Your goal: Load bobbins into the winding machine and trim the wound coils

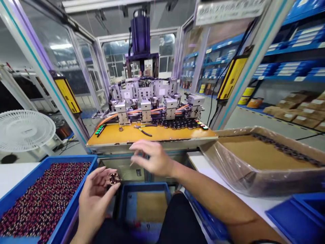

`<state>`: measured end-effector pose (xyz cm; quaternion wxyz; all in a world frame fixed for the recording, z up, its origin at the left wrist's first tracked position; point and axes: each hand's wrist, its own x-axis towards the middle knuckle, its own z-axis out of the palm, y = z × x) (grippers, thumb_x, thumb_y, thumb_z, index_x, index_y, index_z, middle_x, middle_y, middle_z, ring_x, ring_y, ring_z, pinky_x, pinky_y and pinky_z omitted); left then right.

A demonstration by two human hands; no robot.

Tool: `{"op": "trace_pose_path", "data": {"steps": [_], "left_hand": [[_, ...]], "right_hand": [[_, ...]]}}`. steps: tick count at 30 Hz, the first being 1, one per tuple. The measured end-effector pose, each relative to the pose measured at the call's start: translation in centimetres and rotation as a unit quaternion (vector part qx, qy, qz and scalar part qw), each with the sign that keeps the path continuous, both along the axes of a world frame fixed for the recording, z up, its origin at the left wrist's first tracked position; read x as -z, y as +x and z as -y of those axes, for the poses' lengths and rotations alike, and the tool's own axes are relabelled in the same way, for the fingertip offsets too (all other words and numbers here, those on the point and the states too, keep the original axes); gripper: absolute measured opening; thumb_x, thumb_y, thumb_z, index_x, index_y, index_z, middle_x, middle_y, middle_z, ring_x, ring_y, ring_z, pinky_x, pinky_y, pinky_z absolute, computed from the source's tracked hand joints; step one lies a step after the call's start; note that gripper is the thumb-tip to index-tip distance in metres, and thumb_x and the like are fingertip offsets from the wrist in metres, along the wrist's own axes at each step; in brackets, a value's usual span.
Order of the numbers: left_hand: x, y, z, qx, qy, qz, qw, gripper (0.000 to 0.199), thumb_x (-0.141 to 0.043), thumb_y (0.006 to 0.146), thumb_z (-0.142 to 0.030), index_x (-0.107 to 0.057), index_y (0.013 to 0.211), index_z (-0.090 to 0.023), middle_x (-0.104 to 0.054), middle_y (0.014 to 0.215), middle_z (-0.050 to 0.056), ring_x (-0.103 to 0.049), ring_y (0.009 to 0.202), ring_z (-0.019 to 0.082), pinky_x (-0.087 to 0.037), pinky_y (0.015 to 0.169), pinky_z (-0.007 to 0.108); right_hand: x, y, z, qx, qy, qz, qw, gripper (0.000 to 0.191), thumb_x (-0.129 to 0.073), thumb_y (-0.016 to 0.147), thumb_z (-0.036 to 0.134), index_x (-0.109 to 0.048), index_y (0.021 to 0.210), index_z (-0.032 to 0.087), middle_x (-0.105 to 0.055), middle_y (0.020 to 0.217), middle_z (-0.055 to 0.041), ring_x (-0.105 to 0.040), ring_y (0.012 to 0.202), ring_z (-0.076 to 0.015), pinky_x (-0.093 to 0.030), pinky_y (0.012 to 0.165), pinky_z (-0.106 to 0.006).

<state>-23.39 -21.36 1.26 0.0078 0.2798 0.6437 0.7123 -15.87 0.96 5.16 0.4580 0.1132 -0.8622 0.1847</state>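
Observation:
My left hand (98,195) pinches a small round motor stator (115,178), dark and copper-toned with a hollow middle, between thumb and fingers. It is held above the floor-level blue bin, beside the left tray. My right hand (149,157) hovers in front of the machine's edge, its thumb and fingers apart; nothing clear shows between them. On the yellow work plate (114,135) lie a pair of pliers (143,130) and one more small round part (121,129). A row of black round parts (177,124) lines the plate's back right, below the metal fixtures (146,110).
At left, a blue tray (95,159) carries many small red-and-dark pieces. A plastic-lined carton (254,179) with dark parts along its far side stands at right. Between my knees sits a blue bin (169,193). Yellow guard bars (67,95) flank the machine opening.

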Motion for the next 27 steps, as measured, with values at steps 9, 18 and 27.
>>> {"op": "trace_pose_path", "data": {"steps": [9,18,27], "left_hand": [[1.2,5.1,1.1,0.044,0.002,-0.017,0.999,0.046,-0.078,0.077,-0.016,-0.061,0.119,-0.026,-0.079,0.109,0.006,-0.076,0.098,0.021,-0.064,0.084,0.030],[1.1,5.6,0.4,0.085,0.050,0.035,0.995,0.055,-0.080,0.071,-0.006,-0.061,0.117,-0.029,-0.080,0.097,-0.001,-0.077,0.087,0.014,-0.063,0.076,0.020],[3.0,6.3,1.1,0.072,0.043,-0.120,0.989,0.068,-0.072,0.074,0.004,-0.056,0.131,-0.030,-0.078,0.113,-0.002,-0.075,0.098,0.013,-0.062,0.087,0.021]], "right_hand": [[0.0,7.9,4.7,-0.156,-0.007,0.251,0.955,0.025,-0.052,0.096,0.015,-0.071,0.080,0.013,-0.068,0.070,-0.0040,-0.060,0.061,-0.0128,-0.043,0.057,-0.023],[1.9,10.2,6.1,-0.286,-0.217,0.308,0.881,0.020,-0.057,0.094,0.019,-0.074,0.087,0.010,-0.068,0.061,-0.0036,-0.063,0.056,-0.0096,-0.047,0.056,-0.015],[2.2,8.3,6.4,-0.171,-0.505,0.321,0.783,0.050,-0.085,0.065,0.056,-0.066,0.087,0.014,-0.065,0.078,-0.0017,-0.057,0.067,-0.0104,-0.046,0.064,-0.023]]}}
